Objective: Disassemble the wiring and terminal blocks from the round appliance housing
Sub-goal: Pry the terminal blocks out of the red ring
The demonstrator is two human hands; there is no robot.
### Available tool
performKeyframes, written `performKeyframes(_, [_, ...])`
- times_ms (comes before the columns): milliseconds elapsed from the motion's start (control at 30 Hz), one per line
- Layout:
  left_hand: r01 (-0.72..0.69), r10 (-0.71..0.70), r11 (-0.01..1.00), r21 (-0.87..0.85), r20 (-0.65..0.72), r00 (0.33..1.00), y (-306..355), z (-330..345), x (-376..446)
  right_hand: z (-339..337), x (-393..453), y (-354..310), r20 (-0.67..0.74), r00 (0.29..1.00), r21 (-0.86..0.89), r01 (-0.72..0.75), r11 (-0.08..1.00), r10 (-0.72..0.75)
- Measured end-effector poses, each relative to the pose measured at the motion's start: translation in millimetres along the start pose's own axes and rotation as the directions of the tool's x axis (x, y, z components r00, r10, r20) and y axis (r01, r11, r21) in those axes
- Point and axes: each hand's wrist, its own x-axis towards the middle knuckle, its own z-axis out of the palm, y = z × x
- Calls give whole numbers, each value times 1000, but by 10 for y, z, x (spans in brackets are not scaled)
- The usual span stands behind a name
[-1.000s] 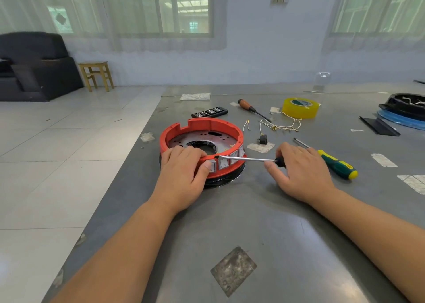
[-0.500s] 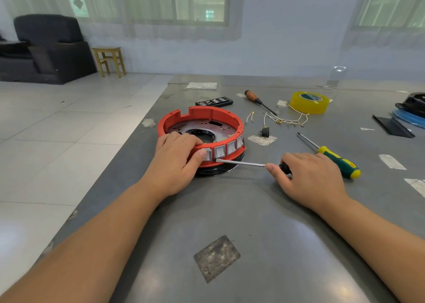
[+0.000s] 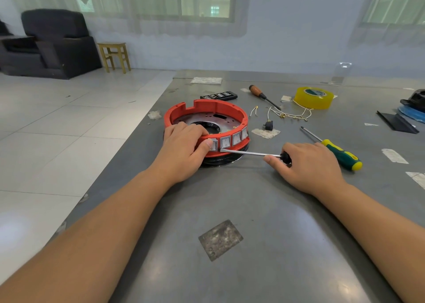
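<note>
Red round housing (image 3: 207, 109) sat near the bench's (image 3: 253, 210) left edge. The left hand (image 3: 184, 146) gripped its near rim, thumb on a switch (image 3: 214, 144). The right hand (image 3: 308, 164) held a black-handled screwdriver (image 3: 250, 153), tip under the switches.

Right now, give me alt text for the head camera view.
Left hand grips a red round housing on a grey table while the right hand holds a screwdriver tip at its switches.
</note>
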Motion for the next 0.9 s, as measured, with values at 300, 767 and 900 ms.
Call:
performKeyframes(300, [5, -5, 1000, -8, 44, 999, 11, -17, 27, 86, 242, 25, 71, 997, -11, 23, 1000, -22])
performKeyframes(767, [-11, 11, 1000, -5, 51, 999, -17, 4, 43, 233, 560, 64, 32, 997, -31, 76, 997, -75])
performKeyframes(900, [-12, 12, 1000, 4, 61, 998, -17, 8, 47, 263, 630, 47, 56, 993, 34, 100, 994, -102])
